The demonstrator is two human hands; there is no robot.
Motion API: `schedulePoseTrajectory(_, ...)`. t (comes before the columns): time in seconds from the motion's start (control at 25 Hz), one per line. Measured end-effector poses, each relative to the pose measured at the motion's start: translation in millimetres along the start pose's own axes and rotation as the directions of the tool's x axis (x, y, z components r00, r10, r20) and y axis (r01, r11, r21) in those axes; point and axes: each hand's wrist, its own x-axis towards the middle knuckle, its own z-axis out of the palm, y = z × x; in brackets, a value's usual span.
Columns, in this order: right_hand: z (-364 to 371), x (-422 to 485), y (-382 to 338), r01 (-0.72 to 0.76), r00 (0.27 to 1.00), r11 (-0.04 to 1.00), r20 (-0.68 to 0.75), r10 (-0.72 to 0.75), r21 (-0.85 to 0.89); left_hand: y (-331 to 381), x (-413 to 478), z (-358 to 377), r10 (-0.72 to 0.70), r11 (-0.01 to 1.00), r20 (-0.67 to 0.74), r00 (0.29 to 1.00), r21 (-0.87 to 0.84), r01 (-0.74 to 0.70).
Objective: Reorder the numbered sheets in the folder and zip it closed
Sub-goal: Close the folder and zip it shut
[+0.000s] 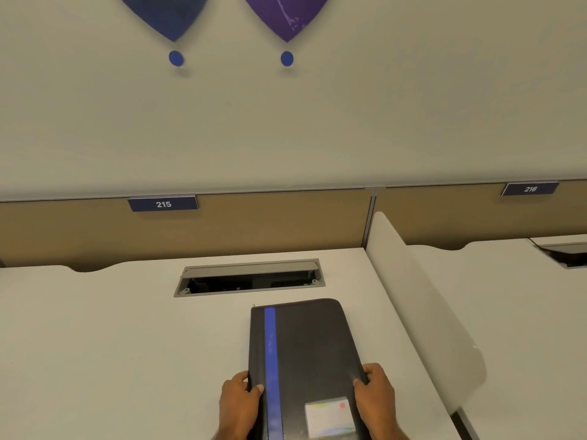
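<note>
A black zip folder point(311, 350) with a blue stripe down its left side lies closed and flat on the white desk point(111, 344). A small card window sits in its near right corner. My left hand point(238, 404) grips the folder's left edge, thumb on top by the stripe. My right hand point(376, 398) grips the right edge, thumb on the cover. A small zipper pull shows at the far left corner. No sheets are visible.
A grey cable hatch point(249, 277) stands open in the desk just beyond the folder. A white divider panel point(422, 306) rises on the right, with a second desk behind it. A tan partition with plates 215 and 216 closes off the back.
</note>
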Motion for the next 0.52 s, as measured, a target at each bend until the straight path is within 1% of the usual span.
schedulePoseTrajectory(0.12,-6,19,-1,0.059,0.997,0.998,-0.040,-0.059,0.009,21,7,11,0.013,0.999,0.024,1.000,-0.053,-0.012)
schedulePoseTrajectory(0.24,-4,40,0,0.052,0.996,0.999,-0.067,-0.052,0.004,39,19,24,0.027,0.997,0.050,0.998,-0.070,-0.024)
schedulePoseTrajectory(0.36,1,58,2,0.041,0.996,0.999,-0.080,-0.042,-0.016,47,27,35,0.001,0.999,0.052,0.999,-0.044,0.001)
schedulePoseTrajectory(0.52,9,81,12,0.043,0.996,0.997,-0.075,-0.047,-0.059,41,43,49,-0.010,1.000,0.014,1.000,0.014,0.010)
